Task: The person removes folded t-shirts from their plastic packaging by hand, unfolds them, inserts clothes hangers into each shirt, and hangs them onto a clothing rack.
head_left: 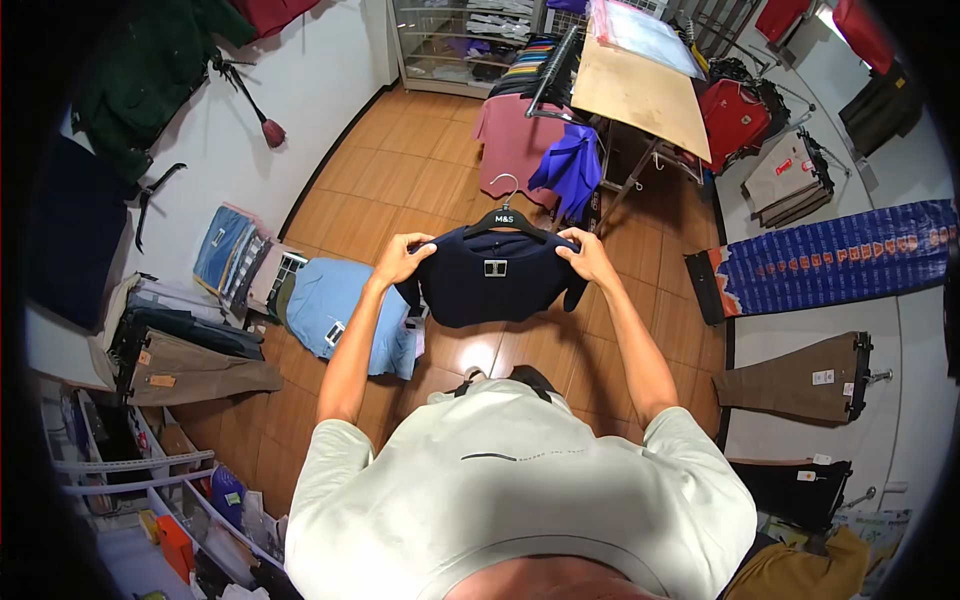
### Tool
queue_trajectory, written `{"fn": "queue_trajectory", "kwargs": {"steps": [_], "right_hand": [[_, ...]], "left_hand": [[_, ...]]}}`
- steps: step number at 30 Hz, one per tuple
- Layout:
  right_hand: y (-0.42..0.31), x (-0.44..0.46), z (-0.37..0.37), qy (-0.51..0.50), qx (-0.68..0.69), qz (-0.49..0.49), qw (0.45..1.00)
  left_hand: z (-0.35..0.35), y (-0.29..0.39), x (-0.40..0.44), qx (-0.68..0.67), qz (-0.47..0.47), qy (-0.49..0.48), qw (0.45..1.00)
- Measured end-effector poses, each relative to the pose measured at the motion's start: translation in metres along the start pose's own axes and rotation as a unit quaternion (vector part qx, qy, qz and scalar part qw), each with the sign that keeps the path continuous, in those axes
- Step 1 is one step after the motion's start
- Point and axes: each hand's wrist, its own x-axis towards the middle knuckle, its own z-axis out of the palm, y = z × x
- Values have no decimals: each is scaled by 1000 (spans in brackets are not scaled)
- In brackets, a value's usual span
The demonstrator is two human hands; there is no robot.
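Observation:
A dark navy shirt (495, 295) hangs on a black hanger (503, 220) marked M&S, held out in front of me over the floor. My left hand (403, 258) pinches the shirt's left shoulder between thumb and fingers. On the opposite shoulder, my right hand (587, 255) has the same kind of pinch. The hanger's metal hook points up and away from me, attached to nothing I can see. A small tag with two dark squares sits on the shirt's front just under the neckline.
A light blue shirt (345, 305) hangs at the left. Ahead are a rack of shirts with a pink one (512, 140) at its end, a purple cloth (568, 170) and a wooden board table (640, 90). Brown trousers (795, 380) hang on the right wall.

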Motion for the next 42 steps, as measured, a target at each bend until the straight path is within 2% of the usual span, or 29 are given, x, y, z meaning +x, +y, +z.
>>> {"fn": "queue_trajectory", "kwargs": {"steps": [5, 10, 15, 19, 23, 25, 29, 30, 33, 37, 39, 42], "right_hand": [[12, 31, 8, -53, 32, 36, 997], [32, 74, 17, -52, 56, 26, 997], [30, 130, 19, -59, 94, 46, 993], [56, 187, 32, -52, 99, 31, 993], [63, 238, 37, -55, 83, 15, 995], [71, 253, 43, -77, 159, 42, 983], [77, 277, 52, -55, 110, -1, 992], [75, 281, 53, -48, 158, 4, 986], [67, 299, 50, 15, 47, -15, 999], [49, 323, 40, 28, 36, -4, 999], [31, 330, 37, 46, 2, 43, 998], [31, 346, 44, 62, -5, 74, 995]], "left_hand": [[-12, -25, 22, -19, -28, 6, 999], [-21, -45, 57, -84, -56, 9, 995], [-44, -58, 111, -40, -52, 13, 998], [-61, -47, 152, -29, -70, 16, 997], [-74, -45, 190, 14, -38, 40, 998], [-77, -49, 197, -9, -39, 47, 998], [-84, -48, 220, -29, -66, 65, 995], [-88, -50, 228, -28, -69, 60, 995], [-100, -54, 254, -29, -25, 41, 998], [-118, -51, 287, -10, 5, 34, 999], [-129, -60, 308, -37, -14, -25, 999], [-142, -149, 363, 18, 4, -39, 999]]}}
